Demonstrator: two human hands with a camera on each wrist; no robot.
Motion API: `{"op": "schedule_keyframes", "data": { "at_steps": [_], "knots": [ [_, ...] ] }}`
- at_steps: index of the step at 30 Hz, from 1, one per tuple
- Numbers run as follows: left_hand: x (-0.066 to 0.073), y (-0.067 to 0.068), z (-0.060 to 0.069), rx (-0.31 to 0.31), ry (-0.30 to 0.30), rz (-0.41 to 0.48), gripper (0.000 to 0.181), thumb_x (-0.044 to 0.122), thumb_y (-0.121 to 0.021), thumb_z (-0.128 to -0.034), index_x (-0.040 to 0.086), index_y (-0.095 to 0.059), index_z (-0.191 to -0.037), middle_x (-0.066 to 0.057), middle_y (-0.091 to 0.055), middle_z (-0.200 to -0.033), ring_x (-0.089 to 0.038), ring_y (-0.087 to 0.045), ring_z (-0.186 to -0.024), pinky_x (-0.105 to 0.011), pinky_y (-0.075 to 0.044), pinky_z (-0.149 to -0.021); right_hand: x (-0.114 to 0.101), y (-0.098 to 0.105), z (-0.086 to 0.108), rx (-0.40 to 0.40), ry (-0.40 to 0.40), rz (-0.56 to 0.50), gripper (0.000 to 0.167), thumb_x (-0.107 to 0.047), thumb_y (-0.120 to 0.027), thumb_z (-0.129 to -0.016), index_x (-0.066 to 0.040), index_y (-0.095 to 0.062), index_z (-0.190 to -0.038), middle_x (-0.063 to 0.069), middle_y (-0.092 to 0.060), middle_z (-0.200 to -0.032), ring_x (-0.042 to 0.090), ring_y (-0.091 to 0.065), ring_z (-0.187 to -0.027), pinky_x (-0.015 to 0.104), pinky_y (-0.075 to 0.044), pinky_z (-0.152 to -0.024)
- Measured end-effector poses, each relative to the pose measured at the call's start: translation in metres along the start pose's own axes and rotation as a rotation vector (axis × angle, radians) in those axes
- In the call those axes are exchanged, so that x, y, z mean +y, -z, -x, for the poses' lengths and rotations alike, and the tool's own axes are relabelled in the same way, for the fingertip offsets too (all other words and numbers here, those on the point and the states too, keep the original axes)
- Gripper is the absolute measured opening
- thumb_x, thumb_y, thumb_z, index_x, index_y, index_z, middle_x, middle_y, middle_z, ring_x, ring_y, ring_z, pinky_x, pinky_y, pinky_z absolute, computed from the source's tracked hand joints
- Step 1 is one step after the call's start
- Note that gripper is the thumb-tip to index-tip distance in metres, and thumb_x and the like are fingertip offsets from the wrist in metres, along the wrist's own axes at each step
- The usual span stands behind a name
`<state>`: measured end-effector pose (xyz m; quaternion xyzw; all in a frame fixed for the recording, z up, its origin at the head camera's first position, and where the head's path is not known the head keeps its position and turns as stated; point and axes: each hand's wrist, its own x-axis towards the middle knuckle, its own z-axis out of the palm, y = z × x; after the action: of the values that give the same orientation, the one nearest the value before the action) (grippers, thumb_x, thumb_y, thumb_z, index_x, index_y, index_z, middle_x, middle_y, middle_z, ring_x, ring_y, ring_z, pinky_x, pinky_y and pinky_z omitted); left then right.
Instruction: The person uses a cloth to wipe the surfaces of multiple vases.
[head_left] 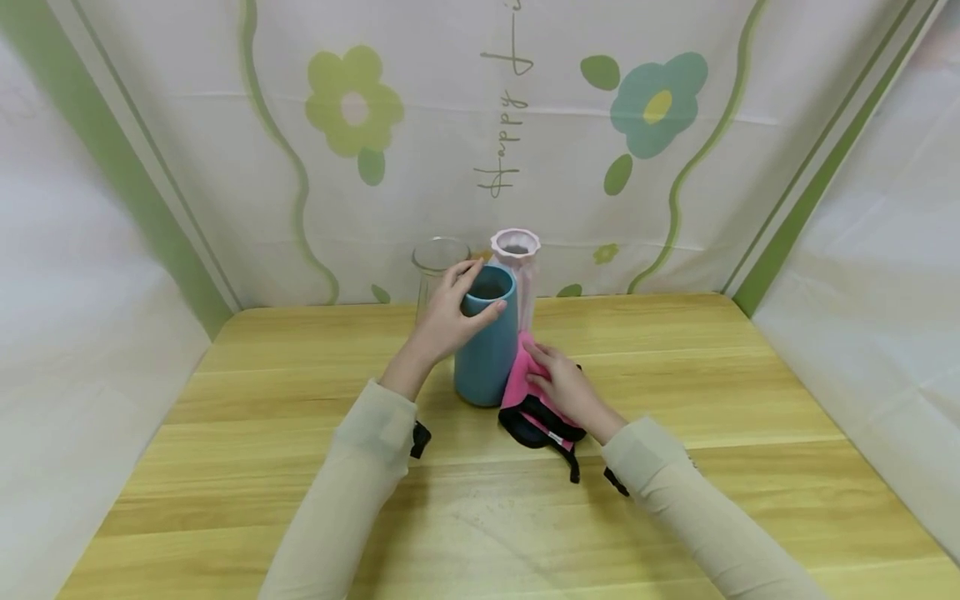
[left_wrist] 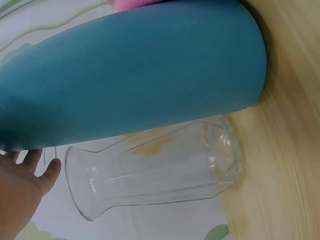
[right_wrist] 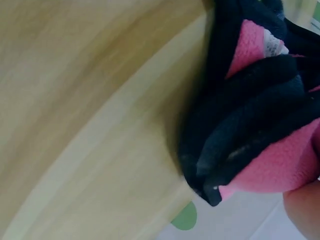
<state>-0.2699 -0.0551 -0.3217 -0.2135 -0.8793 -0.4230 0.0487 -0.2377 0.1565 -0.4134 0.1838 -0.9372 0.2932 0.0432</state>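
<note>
A tall blue vase [head_left: 486, 354] stands upright on the table. My left hand [head_left: 444, 321] holds it near its rim, thumb on the near side and fingers at the far left. In the left wrist view the vase [left_wrist: 145, 70] fills the upper part, with the fingertips [left_wrist: 50, 176] by its top end. My right hand [head_left: 568, 390] grips a pink fleece piece with black trim [head_left: 517, 385] at the vase's right side; whether the two touch is unclear. In the right wrist view, the fleece piece [right_wrist: 280, 167] shows a dark lining and a white label.
Behind the blue vase, to its left, stands a clear glass vase [left_wrist: 160, 175]. A pale pink vase with a scalloped rim [head_left: 527, 292] stands behind it to the right. The wooden table [head_left: 675, 517] ends at a printed curtain [head_left: 450, 117], with white sheets on both sides.
</note>
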Motion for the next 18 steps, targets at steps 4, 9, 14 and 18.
{"op": "schedule_keyframes", "data": {
  "at_steps": [4,9,14,18],
  "knots": [
    [0.0,-0.001,0.0,0.021,-0.002,-0.016,0.075,0.044,-0.061,-0.0902,0.017,-0.029,-0.152,-0.008,-0.02,-0.154,-0.032,-0.03,-0.139,-0.056,-0.036,-0.107,0.001,-0.001,0.001,-0.017,-0.002,0.021,0.056,-0.011,-0.063,-0.091,-0.001,-0.043,-0.142,0.031,-0.047,-0.138,0.045,-0.05,-0.125,0.052,-0.044,-0.101],
    [0.002,-0.001,-0.001,0.039,0.003,-0.038,0.074,0.044,-0.063,-0.0895,0.014,-0.032,-0.15,-0.01,-0.024,-0.151,-0.032,-0.029,-0.136,-0.055,-0.035,-0.108,0.001,0.002,0.0,0.054,0.05,-0.027,0.053,-0.007,-0.063,-0.09,-0.001,-0.046,-0.14,0.032,-0.045,-0.139,0.047,-0.048,-0.126,0.055,-0.042,-0.102],
    [0.005,0.002,0.0,0.035,0.011,-0.038,0.077,0.045,-0.063,-0.0886,0.012,-0.031,-0.15,-0.01,-0.026,-0.152,-0.032,-0.032,-0.138,-0.055,-0.035,-0.109,-0.007,0.012,-0.004,0.129,0.061,-0.12,0.054,-0.005,-0.062,-0.09,-0.004,-0.045,-0.142,0.028,-0.043,-0.143,0.045,-0.044,-0.13,0.055,-0.039,-0.105],
    [0.004,0.004,0.0,0.033,0.016,-0.027,0.075,0.044,-0.063,-0.0885,0.014,-0.031,-0.15,-0.008,-0.028,-0.153,-0.032,-0.034,-0.137,-0.054,-0.037,-0.107,-0.017,0.021,-0.007,0.222,0.097,-0.175,0.055,-0.002,-0.062,-0.09,-0.006,-0.045,-0.142,0.026,-0.045,-0.142,0.043,-0.047,-0.129,0.054,-0.041,-0.103]
  ]
}}
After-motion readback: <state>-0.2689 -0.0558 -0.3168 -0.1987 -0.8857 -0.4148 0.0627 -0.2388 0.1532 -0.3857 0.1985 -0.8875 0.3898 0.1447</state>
